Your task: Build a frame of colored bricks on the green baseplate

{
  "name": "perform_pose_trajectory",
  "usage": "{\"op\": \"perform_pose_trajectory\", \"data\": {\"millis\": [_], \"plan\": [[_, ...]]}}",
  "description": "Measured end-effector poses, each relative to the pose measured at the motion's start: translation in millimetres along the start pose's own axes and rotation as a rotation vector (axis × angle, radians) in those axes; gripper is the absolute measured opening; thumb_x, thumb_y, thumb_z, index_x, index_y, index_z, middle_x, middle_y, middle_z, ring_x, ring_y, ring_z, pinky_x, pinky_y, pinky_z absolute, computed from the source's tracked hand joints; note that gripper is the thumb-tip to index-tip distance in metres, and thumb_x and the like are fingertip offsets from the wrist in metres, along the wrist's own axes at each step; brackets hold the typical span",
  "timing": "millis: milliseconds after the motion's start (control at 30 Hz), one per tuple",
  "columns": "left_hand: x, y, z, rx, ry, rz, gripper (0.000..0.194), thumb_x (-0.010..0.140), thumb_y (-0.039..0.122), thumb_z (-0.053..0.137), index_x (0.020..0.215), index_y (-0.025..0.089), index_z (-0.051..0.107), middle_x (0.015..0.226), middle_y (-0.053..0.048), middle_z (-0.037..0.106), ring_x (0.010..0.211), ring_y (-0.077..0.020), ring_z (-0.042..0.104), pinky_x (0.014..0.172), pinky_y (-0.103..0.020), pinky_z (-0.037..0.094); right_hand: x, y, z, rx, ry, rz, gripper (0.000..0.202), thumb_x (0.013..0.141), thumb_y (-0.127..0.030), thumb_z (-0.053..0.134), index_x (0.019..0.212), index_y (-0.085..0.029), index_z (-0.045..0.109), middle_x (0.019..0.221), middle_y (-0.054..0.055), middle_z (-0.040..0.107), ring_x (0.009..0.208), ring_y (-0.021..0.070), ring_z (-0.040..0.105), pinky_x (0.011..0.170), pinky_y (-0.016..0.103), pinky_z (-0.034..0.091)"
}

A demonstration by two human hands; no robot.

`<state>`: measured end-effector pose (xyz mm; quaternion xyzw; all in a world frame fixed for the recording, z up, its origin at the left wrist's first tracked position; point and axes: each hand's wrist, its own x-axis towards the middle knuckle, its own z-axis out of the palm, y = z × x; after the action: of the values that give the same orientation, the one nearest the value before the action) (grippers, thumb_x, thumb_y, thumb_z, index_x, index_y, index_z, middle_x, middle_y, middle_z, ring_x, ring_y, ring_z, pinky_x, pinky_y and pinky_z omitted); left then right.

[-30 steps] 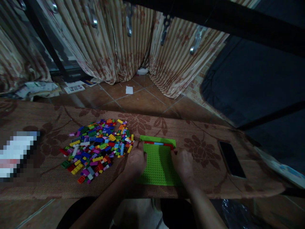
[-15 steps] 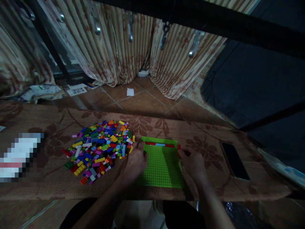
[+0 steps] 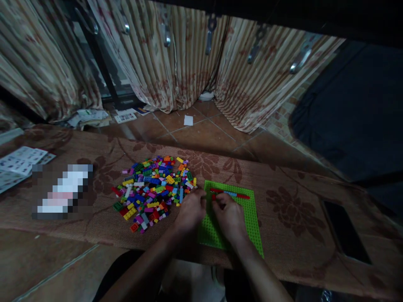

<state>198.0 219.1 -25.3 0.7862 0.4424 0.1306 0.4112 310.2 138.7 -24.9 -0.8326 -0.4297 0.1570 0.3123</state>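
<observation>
A green studded baseplate (image 3: 252,222) lies on the patterned cloth. Near its far edge runs a thin row of red and light blue bricks (image 3: 231,193). My right hand (image 3: 229,214) is over the plate's upper left part, its fingers pinched on a small red brick (image 3: 214,196) just below the row. At the plate's left edge is my left hand (image 3: 192,207), fingers bent together; whether it holds anything is hidden. A heap of loose coloured bricks (image 3: 154,188) lies directly left of my left hand.
A dark phone (image 3: 346,231) lies at the right on the cloth. Farther left are a pixelated object (image 3: 64,193) and printed sheets (image 3: 23,161). Beyond the cloth's far edge are floor tiles and striped curtains (image 3: 185,63).
The view has turned left. My right hand has moved with the red brick from the plate's right edge to its upper left part. My left hand remains by the left edge.
</observation>
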Motion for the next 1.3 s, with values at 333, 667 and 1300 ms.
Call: {"op": "perform_pose_trajectory", "data": {"millis": [333, 667, 1300], "plan": [[-1, -2, 0.8, 0.043, -0.014, 0.034, 0.032, 0.084, 0.011, 0.046, 0.108, 0.012, 0.067, 0.103, -0.012, 0.066, 0.096, -0.0225, 0.061, 0.091, -0.034, 0.047, 5, -6, 17, -0.103, 0.02, -0.003, 0.016, 0.083, -0.026, 0.051, 0.088, -0.019, 0.065, 0.074, 0.004, 0.072, 0.067, 0.0188, 0.066, 0.064, 0.028, 0.041], [-2, -4, 3.6, 0.079, -0.007, 0.069, 0.028, 0.085, 0.014, 0.042, 0.093, 0.016, 0.068, 0.093, -0.009, 0.064, 0.088, -0.0204, 0.061, 0.083, -0.031, 0.048, 5, -4, 21, -0.159, 0.042, -0.057, 0.018, 0.084, -0.026, 0.051, 0.088, -0.02, 0.067, 0.078, 0.004, 0.073, 0.067, 0.0178, 0.066, 0.063, 0.027, 0.04], [-3, -9, 7.0, 0.086, -0.014, 0.083, 0.025, 0.083, 0.014, 0.041, 0.088, 0.017, 0.066, 0.091, -0.009, 0.064, 0.089, -0.021, 0.06, 0.083, -0.032, 0.047, 7, 0, 22, -0.136, 0.057, -0.124, 0.021, 0.085, -0.026, 0.05, 0.087, -0.018, 0.069, 0.081, 0.006, 0.073, 0.07, 0.0178, 0.065, 0.067, 0.027, 0.043]]}}
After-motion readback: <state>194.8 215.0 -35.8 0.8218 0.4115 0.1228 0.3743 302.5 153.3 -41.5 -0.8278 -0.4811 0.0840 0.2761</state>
